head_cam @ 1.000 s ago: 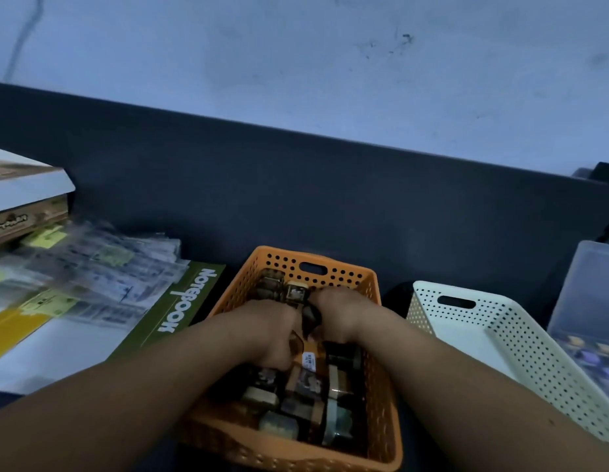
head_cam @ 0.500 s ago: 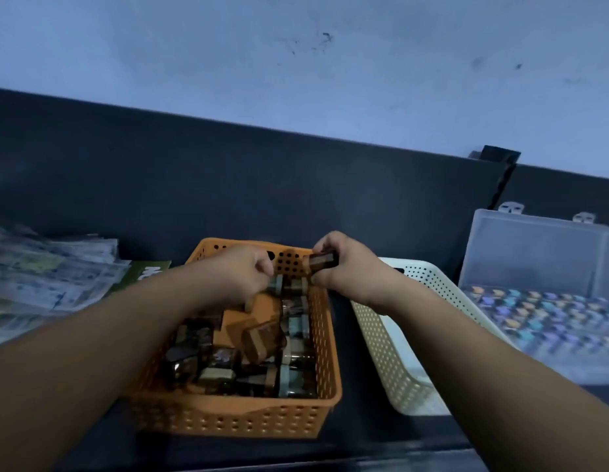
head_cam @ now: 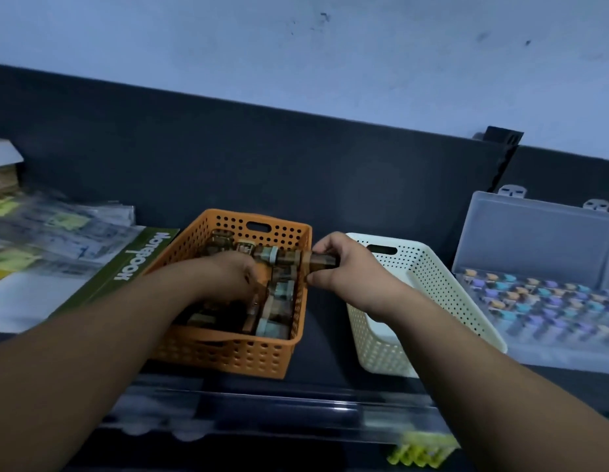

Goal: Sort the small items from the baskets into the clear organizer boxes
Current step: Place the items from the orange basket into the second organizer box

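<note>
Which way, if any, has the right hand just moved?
Yes. The right hand, gripping an item, went rightward from inside the orange basket to its right rim.

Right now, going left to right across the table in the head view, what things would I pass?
papers → notebook → orange basket → white basket → clear box
</note>
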`<state>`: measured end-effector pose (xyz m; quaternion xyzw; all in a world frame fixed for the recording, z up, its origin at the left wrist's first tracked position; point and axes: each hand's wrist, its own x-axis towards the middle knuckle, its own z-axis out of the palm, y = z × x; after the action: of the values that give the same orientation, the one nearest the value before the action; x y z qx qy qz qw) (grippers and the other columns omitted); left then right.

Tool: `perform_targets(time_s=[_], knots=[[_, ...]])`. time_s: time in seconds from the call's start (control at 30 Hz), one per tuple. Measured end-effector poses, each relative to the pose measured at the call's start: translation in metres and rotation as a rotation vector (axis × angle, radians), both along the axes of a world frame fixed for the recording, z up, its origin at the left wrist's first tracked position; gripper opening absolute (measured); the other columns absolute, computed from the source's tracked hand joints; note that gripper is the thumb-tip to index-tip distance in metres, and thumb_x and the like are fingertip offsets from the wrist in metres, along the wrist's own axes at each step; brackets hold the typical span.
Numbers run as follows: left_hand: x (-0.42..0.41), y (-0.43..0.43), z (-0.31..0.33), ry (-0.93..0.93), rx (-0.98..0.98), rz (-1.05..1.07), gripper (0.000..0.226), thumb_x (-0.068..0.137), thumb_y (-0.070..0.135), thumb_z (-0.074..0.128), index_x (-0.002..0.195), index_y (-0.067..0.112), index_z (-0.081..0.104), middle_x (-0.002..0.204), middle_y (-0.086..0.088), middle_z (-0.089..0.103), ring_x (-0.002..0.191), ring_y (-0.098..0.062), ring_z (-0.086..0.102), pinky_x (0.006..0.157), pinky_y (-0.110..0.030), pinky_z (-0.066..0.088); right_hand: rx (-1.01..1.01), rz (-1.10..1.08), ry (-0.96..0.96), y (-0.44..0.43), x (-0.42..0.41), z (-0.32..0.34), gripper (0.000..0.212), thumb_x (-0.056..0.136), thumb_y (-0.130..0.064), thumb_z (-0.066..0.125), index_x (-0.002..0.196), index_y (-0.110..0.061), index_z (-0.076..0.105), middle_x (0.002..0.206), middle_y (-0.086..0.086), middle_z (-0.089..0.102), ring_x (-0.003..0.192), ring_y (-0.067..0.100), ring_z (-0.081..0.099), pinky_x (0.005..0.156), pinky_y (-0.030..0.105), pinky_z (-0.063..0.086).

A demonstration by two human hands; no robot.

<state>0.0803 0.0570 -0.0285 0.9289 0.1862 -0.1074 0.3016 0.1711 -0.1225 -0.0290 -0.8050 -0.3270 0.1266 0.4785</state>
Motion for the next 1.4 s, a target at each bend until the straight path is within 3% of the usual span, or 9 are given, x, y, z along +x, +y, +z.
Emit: perform_targets(time_s=[0.1, 0.3, 0.43, 0.57, 0.9, 1.13, 1.23, 1.33, 1.4], knots=[[-0.005, -0.008, 0.008, -0.214, -0.04, 0.08, 0.01, 0.08, 0.019, 0.07, 0.087, 0.019, 0.063, 0.091, -0.004, 0.065, 0.085, -0.02, 0.062, 0.072, -0.034, 0.053, 0.072, 0.044, 0.031, -0.007, -0.007, 0.001, 0.034, 0.08, 0.001, 0.069, 0.108, -0.016, 0.059, 0.105, 0.005, 0.068, 0.099, 0.021, 0.066, 0.09, 0.034, 0.054], [-0.004, -0.061, 0.038, -0.435, -0.141, 0.023, 0.012, 0.088, 0.031, 0.058, 0.092, 0.021, 0.062, 0.09, -0.003, 0.066, 0.078, -0.02, 0.061, 0.072, -0.035, 0.048, 0.18, -0.018, 0.031, -0.054, -0.018, 0.011, 0.032, 0.078, 0.002, 0.07, 0.092, -0.02, 0.052, 0.086, 0.004, 0.062, 0.069, 0.012, 0.057, 0.067, 0.026, 0.048], [0.013, -0.128, 0.042, -0.436, -0.263, -0.014, 0.018, 0.092, 0.033, 0.055, 0.087, 0.016, 0.056, 0.084, -0.004, 0.063, 0.062, -0.016, 0.056, 0.055, -0.026, 0.046, 0.182, -0.097, -0.013, -0.121, -0.024, 0.018, 0.036, 0.08, -0.003, 0.068, 0.104, -0.023, 0.05, 0.093, 0.006, 0.064, 0.078, 0.014, 0.059, 0.079, 0.037, 0.054], [0.032, -0.208, 0.048, -0.474, -0.338, -0.14, 0.01, 0.095, 0.026, 0.051, 0.099, 0.023, 0.059, 0.081, -0.004, 0.06, 0.053, -0.014, 0.05, 0.046, -0.024, 0.041, 0.175, -0.178, -0.053, -0.204, -0.03, 0.026, 0.034, 0.085, -0.003, 0.064, 0.113, -0.02, 0.056, 0.095, 0.004, 0.062, 0.083, 0.017, 0.059, 0.085, 0.036, 0.054], [0.078, -0.415, 0.045, -0.334, -0.57, -0.393, 0.023, 0.1, 0.03, 0.042, 0.099, 0.018, 0.062, 0.079, -0.006, 0.054, 0.048, -0.012, 0.043, 0.043, -0.02, 0.038, 0.27, -0.524, 0.083, -0.411, -0.038, 0.02, 0.012, 0.09, -0.016, 0.06, 0.098, -0.022, 0.054, 0.087, 0.0, 0.057, 0.071, 0.012, 0.058, 0.061, 0.03, 0.052], [0.123, -0.507, 0.053, -0.13, -0.808, -0.531, 0.023, 0.094, 0.002, 0.045, 0.111, 0.015, 0.055, 0.082, -0.009, 0.054, 0.052, -0.013, 0.047, 0.042, -0.02, 0.04, 0.383, -0.646, 0.175, -0.499, -0.018, 0.016, 0.035, 0.094, -0.006, 0.048, 0.113, -0.03, 0.064, 0.098, -0.002, 0.063, 0.082, 0.013, 0.057, 0.069, 0.028, 0.05], [0.158, -0.536, 0.052, -0.068, -0.774, -0.611, 0.042, 0.088, -0.013, 0.04, 0.12, 0.011, 0.051, 0.094, -0.013, 0.056, 0.059, -0.015, 0.055, 0.047, -0.021, 0.048, 0.51, -0.68, 0.281, -0.53, 0.006, 0.011, 0.045, 0.09, 0.006, 0.047, 0.119, -0.025, 0.062, 0.11, 0.006, 0.06, 0.095, 0.021, 0.059, 0.081, 0.035, 0.055], [0.198, -0.56, 0.054, -0.065, -0.704, -0.67, 0.038, 0.09, -0.01, 0.046, 0.121, 0.011, 0.051, 0.097, -0.012, 0.059, 0.061, -0.016, 0.059, 0.051, -0.023, 0.052, 0.577, -0.695, 0.343, -0.561, 0.038, 0.008, 0.055, 0.085, 0.015, 0.044, 0.127, -0.018, 0.055, 0.116, 0.009, 0.058, 0.101, 0.023, 0.061, 0.083, 0.036, 0.056], [0.226, -0.576, 0.057, -0.082, -0.63, -0.696, 0.029, 0.09, -0.003, 0.053, 0.115, 0.012, 0.052, 0.096, -0.009, 0.061, 0.063, -0.018, 0.062, 0.058, -0.028, 0.056, 0.567, -0.691, 0.353, -0.579, 0.064, 0.011, 0.048, 0.086, 0.016, 0.043, 0.116, -0.018, 0.058, 0.119, 0.012, 0.057, 0.105, 0.024, 0.061, 0.082, 0.037, 0.056]])
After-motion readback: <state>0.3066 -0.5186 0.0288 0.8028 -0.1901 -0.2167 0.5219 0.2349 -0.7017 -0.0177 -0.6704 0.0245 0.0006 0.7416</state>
